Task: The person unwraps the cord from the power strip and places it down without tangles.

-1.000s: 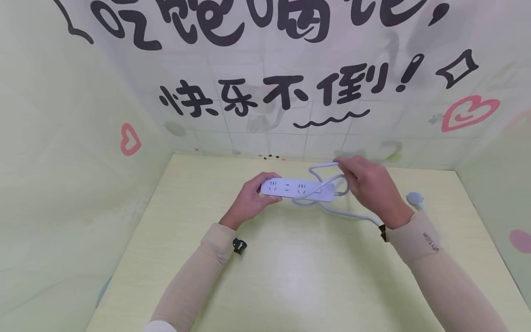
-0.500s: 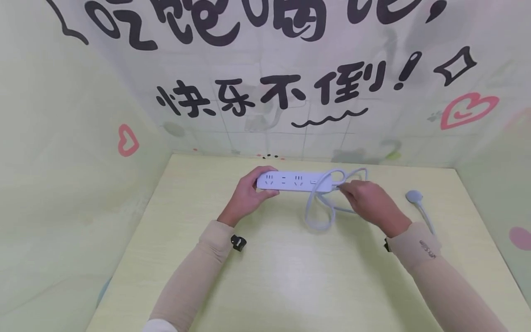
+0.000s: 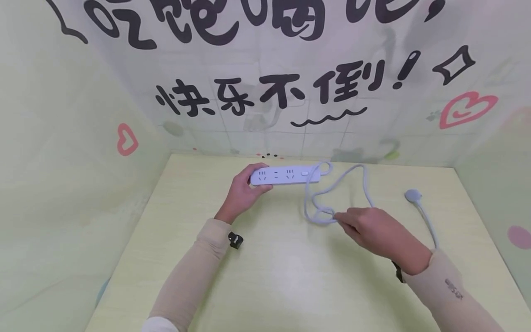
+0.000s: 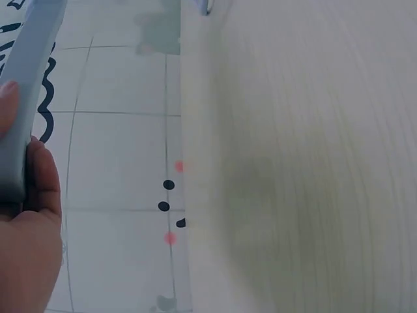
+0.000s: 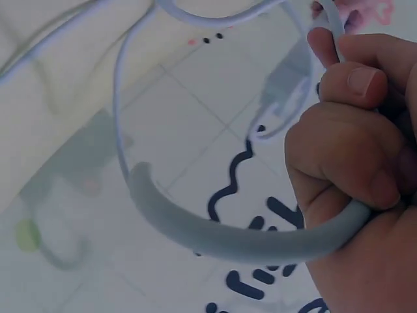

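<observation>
My left hand (image 3: 242, 191) grips the left end of a white power strip (image 3: 284, 175), thumb along its front edge and fingers behind. The left wrist view shows that hand (image 4: 39, 215) round the end of the strip (image 4: 26, 98). Lower and to the right, my right hand (image 3: 373, 230) pinches the strip's white cord (image 3: 319, 190), which hangs in loose loops between strip and fingers. In the right wrist view the curled fingers (image 5: 355, 85) hold the cord (image 5: 247, 244) where it bends close to the camera. The plug (image 3: 413, 195) appears right of that hand, on its length of cord.
A pale wood-grain table (image 3: 265, 286) lies under both hands. Behind it stands a whitish printed backdrop (image 3: 265, 138) with black lettering, and similar sheets (image 3: 74, 207) close off the sides. Dark cameras (image 3: 235, 240) are strapped at the wrists.
My right hand has moved down toward me, drawing the cord into wider loops away from the strip. The left hand and power strip have shifted slightly left and up.
</observation>
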A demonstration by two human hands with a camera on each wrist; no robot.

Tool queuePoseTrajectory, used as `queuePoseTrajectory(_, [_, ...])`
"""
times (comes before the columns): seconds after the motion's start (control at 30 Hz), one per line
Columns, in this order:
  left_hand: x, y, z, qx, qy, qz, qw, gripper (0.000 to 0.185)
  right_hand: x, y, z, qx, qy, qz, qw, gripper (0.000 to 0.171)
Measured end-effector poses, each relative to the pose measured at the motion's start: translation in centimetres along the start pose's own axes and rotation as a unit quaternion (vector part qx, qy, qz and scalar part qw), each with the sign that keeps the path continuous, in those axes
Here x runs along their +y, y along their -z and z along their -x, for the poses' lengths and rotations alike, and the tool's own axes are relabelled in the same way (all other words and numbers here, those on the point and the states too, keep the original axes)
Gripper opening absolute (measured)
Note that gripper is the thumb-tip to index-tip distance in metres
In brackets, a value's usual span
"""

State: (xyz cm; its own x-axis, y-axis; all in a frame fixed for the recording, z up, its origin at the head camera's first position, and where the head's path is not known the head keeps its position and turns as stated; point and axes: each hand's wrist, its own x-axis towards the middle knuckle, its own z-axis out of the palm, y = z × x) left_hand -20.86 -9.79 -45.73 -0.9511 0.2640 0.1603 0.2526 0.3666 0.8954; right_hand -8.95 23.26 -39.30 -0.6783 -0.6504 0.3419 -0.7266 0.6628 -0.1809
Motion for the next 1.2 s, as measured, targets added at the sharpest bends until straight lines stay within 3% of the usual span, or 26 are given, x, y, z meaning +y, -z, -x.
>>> queuePoseTrajectory(0.13, [-0.1,-0.1,0.0,0.006,0.012,-0.003,0.9999,0.055,-2.0,1.7,-0.8,0.040,0.058,-0.016,0.997,0.016])
queuePoseTrajectory(0.27, [-0.3,-0.4,0.1,-0.001,0.021,-0.006,0.9998,0.054,-2.8,3.9,-1.7,0.089,0.067,-0.021,0.994,0.041])
queuePoseTrajectory(0.47, [-1.3,0.0,0.5,0.006,0.040,-0.013,0.9991,0.055,-0.7,5.5,-1.8,0.190,0.003,-0.010,0.982,0.045])
queuePoseTrajectory(0.57, [-2.1,0.5,0.6,0.017,0.050,-0.015,0.9985,0.055,1.4,5.0,-1.1,0.240,-0.051,-0.003,0.969,0.024])
queuePoseTrajectory(0.63, [-2.7,1.0,0.8,0.028,0.052,-0.020,0.9981,0.055,2.8,4.6,-0.5,0.248,-0.099,-0.007,0.964,0.014])
queuePoseTrajectory(0.7, [-3.2,1.4,1.0,0.040,0.052,-0.025,0.9976,0.055,3.9,4.1,0.2,0.238,-0.149,-0.018,0.960,0.019])
queuePoseTrajectory(0.83, [-4.4,1.8,1.1,0.060,0.059,-0.041,0.9956,0.055,5.6,3.1,2.1,0.162,-0.212,-0.046,0.963,0.014])
queuePoseTrajectory(1.0, [-5.6,2.0,1.2,0.079,0.077,-0.059,0.9922,0.057,6.8,1.5,3.6,0.069,-0.231,-0.070,0.968,0.009])
queuePoseTrajectory(1.2, [-6.6,2.1,1.5,0.077,0.108,-0.068,0.9888,0.060,7.8,-0.9,4.5,0.020,-0.253,-0.059,0.965,0.013])
